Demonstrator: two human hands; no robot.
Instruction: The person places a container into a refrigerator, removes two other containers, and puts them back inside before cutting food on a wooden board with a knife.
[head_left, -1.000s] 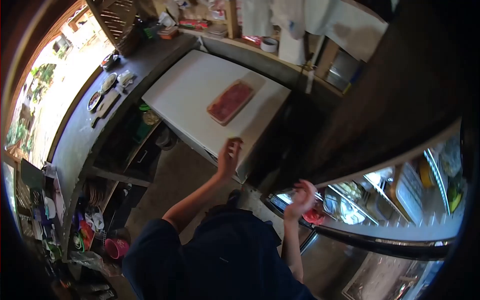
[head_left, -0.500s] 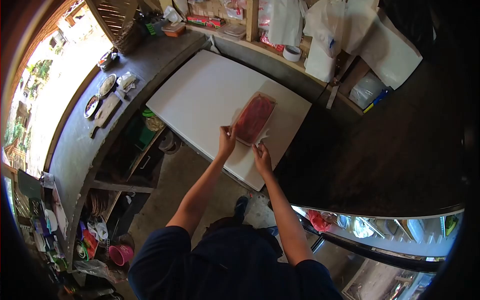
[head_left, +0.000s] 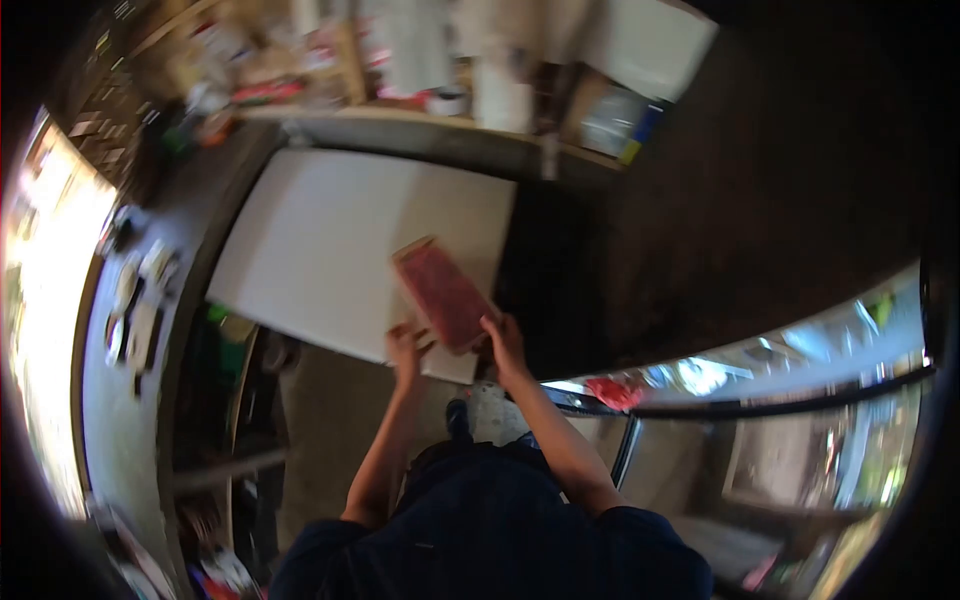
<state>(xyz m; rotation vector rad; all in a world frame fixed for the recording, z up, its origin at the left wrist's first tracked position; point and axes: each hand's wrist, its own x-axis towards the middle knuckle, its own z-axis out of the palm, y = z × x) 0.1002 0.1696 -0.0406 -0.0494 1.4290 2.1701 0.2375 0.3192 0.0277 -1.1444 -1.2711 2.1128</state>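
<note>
A clear rectangular plastic container of red meat (head_left: pixel 441 292) is tilted over the near right part of a white flat top (head_left: pixel 310 225). My right hand (head_left: pixel 503 345) grips its near right corner, thumb along the edge. Close to the container's near left side is my left hand (head_left: pixel 407 348), its fingers apart and holding nothing. Motion blur hides whether those fingertips touch the container.
To the right is a dark surface (head_left: pixel 760 210), with an open-fronted display case (head_left: pixel 720 375) of bagged goods below it. A grey counter (head_left: pixel 185 225) with a cutting board (head_left: pixel 143 335) runs along the left. Shelves with hanging bags (head_left: pixel 500 95) line the back.
The view has swung right. The container has come up off the white top and turned, its far end now pointing left. My left hand has let go while my right hand keeps hold.
</note>
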